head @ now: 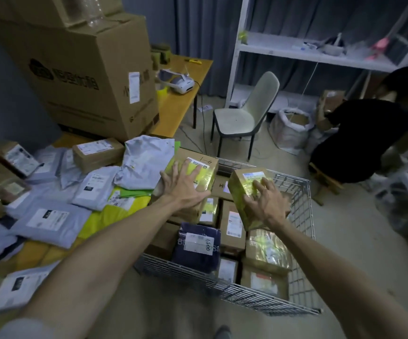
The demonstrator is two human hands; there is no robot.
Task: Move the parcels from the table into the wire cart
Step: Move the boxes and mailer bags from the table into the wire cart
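tilted box [243, 187]: brown cardboard, shiny yellow tape, white label, up over the wire cart [303, 206] | right hand [264, 204] gripping it | left hand [186, 185] flat, fingers spread, on a bigger taped box [205, 167] at the cart's table side | grey mailers [51, 221] piled on the table [182, 102]

Brown boxes [195, 155] are taped in yellow, mailers [146, 162] pale grey, one parcel [190, 260] navy, cart [300, 192] silver.

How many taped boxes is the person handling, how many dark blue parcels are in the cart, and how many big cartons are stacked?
Taped boxes being handled: 2
Dark blue parcels in the cart: 1
Big stacked cartons: 2
Total: 5
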